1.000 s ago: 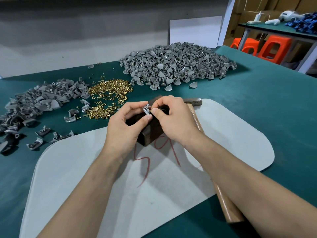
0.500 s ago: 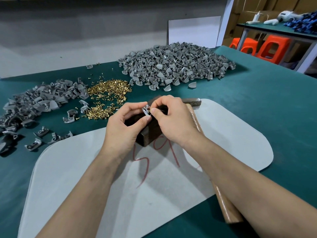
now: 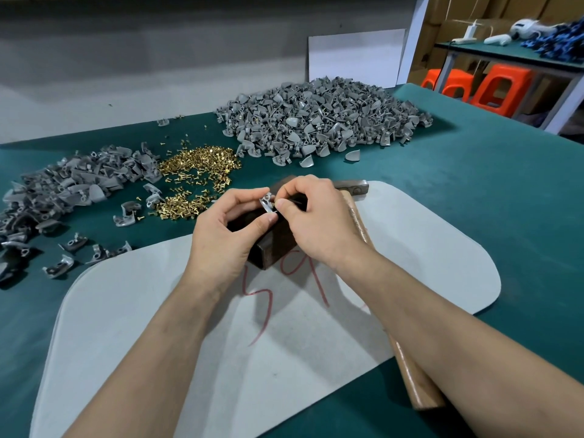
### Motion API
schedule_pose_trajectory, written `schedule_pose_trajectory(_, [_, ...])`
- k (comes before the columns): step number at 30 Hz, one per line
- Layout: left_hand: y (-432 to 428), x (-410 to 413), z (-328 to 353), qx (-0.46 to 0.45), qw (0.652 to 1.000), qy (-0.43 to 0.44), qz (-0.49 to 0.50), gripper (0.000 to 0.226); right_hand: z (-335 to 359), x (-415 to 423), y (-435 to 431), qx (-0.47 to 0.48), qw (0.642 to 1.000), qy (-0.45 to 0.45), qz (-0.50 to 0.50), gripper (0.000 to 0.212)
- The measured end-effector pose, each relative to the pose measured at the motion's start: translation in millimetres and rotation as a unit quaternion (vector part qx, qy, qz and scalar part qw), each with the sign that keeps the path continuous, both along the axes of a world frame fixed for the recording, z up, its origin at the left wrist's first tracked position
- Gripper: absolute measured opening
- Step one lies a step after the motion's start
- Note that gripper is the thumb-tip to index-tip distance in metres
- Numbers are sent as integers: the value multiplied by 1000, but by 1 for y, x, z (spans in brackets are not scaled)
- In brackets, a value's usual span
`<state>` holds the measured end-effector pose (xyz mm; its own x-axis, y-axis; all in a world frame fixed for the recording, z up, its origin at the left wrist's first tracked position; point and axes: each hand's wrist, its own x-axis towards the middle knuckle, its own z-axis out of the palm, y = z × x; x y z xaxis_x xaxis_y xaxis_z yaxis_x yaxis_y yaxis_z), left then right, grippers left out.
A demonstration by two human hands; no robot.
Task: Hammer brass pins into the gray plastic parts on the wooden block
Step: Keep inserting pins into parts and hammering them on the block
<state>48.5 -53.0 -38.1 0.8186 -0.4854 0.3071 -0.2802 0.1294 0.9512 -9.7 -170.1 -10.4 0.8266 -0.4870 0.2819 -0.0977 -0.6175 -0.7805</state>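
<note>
A dark wooden block [image 3: 275,248] stands on a grey mat [image 3: 410,248], mostly covered by both hands. My left hand [image 3: 226,237] pinches a small gray plastic part [image 3: 267,202] between thumb and fingers just above the block. My right hand [image 3: 319,222] meets it from the right, its thumb and forefinger pinched against the part; whether a pin sits between them is hidden. Loose brass pins [image 3: 194,181] lie in a pile left of the hands. A hammer lies under my right forearm, its metal head [image 3: 355,187] behind the block and its wooden handle [image 3: 410,380] toward me.
A large heap of gray parts [image 3: 319,118] lies at the back of the green table [image 3: 474,184]. A second, darker heap [image 3: 63,188] and several stray parts sit at the left. Another table and orange stools [image 3: 499,86] stand far right.
Both hands stay pinched on the gray part over the block, with only slight finger shifts. The view has barely drifted.
</note>
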Motion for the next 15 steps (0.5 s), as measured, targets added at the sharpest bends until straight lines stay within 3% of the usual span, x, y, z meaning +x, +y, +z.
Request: schedule_pose_trajectory(15, [0, 1, 2, 18, 1000, -19, -1, 30, 1, -1, 0, -8, 1000, -2, -6, 14])
